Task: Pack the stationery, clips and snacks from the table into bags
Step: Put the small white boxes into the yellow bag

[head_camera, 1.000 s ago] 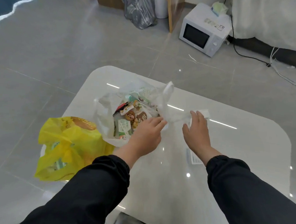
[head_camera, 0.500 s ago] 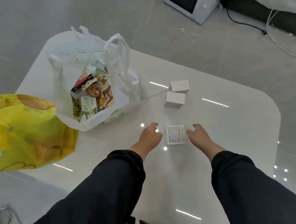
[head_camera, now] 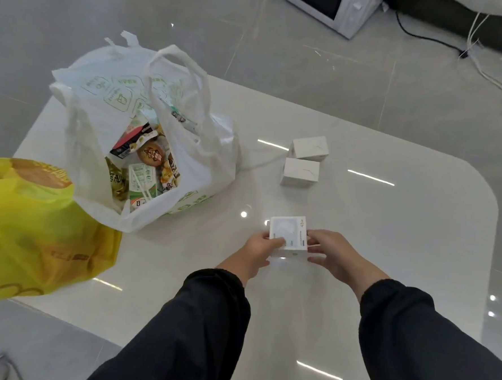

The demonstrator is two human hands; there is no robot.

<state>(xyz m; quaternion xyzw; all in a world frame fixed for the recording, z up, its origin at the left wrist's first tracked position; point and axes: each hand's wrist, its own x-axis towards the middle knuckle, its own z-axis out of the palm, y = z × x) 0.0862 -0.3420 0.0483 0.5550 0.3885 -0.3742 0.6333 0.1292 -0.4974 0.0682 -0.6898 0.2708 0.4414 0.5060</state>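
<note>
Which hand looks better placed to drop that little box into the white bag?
Probably the left hand: it grips the small white box, and the open white bag sits to its left; the right hand would have to cross over.

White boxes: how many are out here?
3. One box between the left hand and right hand; a second and third side by side farther back, beside the white bag. It may hide more.

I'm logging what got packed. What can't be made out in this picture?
All from the head view:
Yellow bag: contents hidden by its plastic; left edge cuts it off.
White bag: whatever lies under the top snacks.
Held box: small print too tiny; left hand and right hand cover its sides.
Microwave: cut off by the top edge.
</note>
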